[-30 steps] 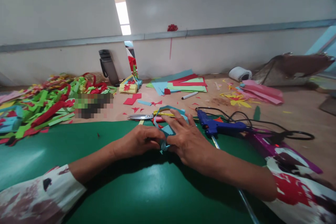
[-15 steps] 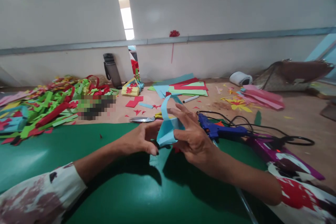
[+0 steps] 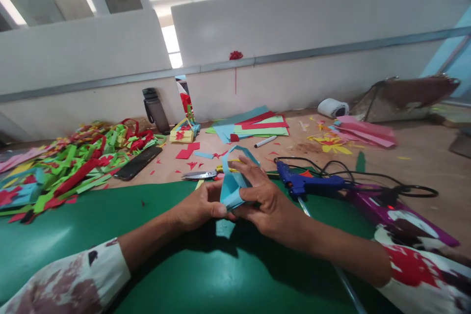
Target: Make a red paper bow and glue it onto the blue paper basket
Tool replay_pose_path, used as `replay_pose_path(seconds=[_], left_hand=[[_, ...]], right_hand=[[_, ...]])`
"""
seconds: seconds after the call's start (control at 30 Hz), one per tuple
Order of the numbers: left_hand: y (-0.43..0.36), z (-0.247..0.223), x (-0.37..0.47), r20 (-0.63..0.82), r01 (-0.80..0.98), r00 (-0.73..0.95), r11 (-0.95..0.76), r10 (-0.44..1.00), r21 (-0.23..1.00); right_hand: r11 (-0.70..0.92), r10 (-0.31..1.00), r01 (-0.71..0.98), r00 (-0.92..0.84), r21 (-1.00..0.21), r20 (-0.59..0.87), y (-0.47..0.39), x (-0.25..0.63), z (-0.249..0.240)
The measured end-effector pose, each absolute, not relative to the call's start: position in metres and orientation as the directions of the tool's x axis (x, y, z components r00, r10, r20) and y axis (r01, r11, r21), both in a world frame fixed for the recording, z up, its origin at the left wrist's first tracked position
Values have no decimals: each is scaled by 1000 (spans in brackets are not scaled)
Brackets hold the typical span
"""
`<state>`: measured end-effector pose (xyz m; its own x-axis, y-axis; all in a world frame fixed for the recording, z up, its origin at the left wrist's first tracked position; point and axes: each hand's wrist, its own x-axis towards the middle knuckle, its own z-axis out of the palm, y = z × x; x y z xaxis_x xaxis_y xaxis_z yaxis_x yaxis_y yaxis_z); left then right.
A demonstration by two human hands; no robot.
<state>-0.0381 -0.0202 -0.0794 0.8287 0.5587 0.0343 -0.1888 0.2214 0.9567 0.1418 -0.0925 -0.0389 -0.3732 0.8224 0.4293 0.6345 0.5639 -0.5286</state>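
Note:
A small light-blue paper basket (image 3: 231,190) with a looped handle is between my hands, above the green mat (image 3: 176,270). My left hand (image 3: 203,206) pinches its lower left edge between thumb and fingers. On the other side, my right hand (image 3: 265,201) grips the basket, with fingers curled over its side and underneath. Part of the basket is hidden behind the right fingers. Just beyond my hands lie scissors (image 3: 200,175) with yellow handles, among red paper scraps. A blue hot glue gun (image 3: 307,181), with a clear glue stick in its back, rests right of my right hand.
A heap of green, red and yellow paper strips (image 3: 84,162) covers the left side, beside a phone (image 3: 139,163). Behind stand a dark bottle (image 3: 156,110) and a small yellow paper basket (image 3: 181,135). A purple power strip (image 3: 405,216) with black cables lies right.
My left hand has closed in on the basket and now grips its edge; before, its thumb and fingers were apart. The basket has tilted slightly, and the view has shifted a little.

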Motion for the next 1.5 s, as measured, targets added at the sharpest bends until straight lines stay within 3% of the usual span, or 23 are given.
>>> replay_pose_path(seconds=[0.2,0.47,0.6,0.93,1.23,1.5], left_hand=[[-18,-82,-40,-33,-96,845,212,534,973],[-19,-74,-43,-49,-24,841,128,538,991],[-19,-73,-42,-30,-30,832,99,554,995],[-10,-76,-51,35,95,781,-173,624,980],[-21,-70,-50,212,123,766,-462,607,878],[-26,-70,-49,276,195,721,-568,636,800]], right_hand=[[558,823,735,-432,-384,369,-91,139,-40],[562,815,774,-459,-292,353,-88,138,-49],[557,817,782,-458,-278,349,-89,140,-53],[571,801,783,-465,-246,377,-90,142,-49],[549,819,797,-454,-250,350,-91,141,-51],[520,841,819,-442,-242,311,-94,140,-47]])
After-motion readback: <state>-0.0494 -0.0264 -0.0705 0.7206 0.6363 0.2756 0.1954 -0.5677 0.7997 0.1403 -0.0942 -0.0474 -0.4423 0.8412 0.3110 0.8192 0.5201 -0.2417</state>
